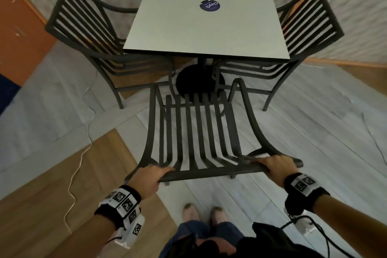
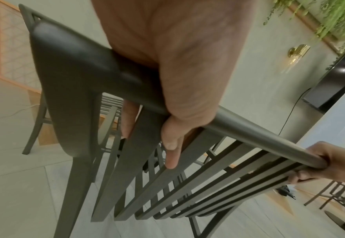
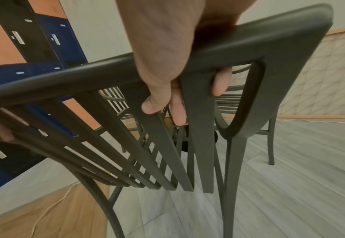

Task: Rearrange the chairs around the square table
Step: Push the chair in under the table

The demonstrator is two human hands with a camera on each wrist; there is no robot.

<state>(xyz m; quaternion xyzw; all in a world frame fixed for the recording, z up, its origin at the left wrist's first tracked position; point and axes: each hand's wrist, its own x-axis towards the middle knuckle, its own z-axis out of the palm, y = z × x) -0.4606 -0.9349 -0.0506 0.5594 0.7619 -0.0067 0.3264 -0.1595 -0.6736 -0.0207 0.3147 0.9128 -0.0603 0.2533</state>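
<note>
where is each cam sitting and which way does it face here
Head: on the person's head, looking forward and down at the square table, the held chair, both forearms, left hand, right hand and the feet.
Left wrist: on the left wrist, looking along the left hand gripping the top rail; the right hand shows at the rail's far end.
Right wrist: on the right wrist, looking along the right hand on the rail.
All three share the held chair.

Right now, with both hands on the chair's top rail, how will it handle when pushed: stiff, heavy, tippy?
Probably stiff: the chair is a rigid frame of dark slats. Likely fairly light, since it is open slats rather than solid panels. Pushed from the top rail, where the left hand and right hand grip, it may tip forward rather than slide.
</note>
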